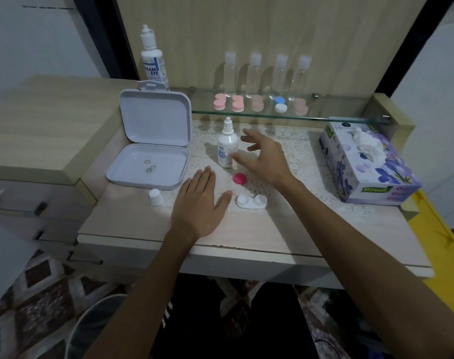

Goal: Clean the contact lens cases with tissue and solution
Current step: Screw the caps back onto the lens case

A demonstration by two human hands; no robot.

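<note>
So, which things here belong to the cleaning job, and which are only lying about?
For the job:
small solution bottle
white lens case
pink cap
tissue box

Lying about:
open white box
clear bottles
cases on glass shelf

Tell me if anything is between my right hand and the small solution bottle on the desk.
Nothing visible is in the way. The right hand is open and spread just to the right of the small solution bottle, with only bare doily between them. The pink cap lies nearer you, below that path.
</note>
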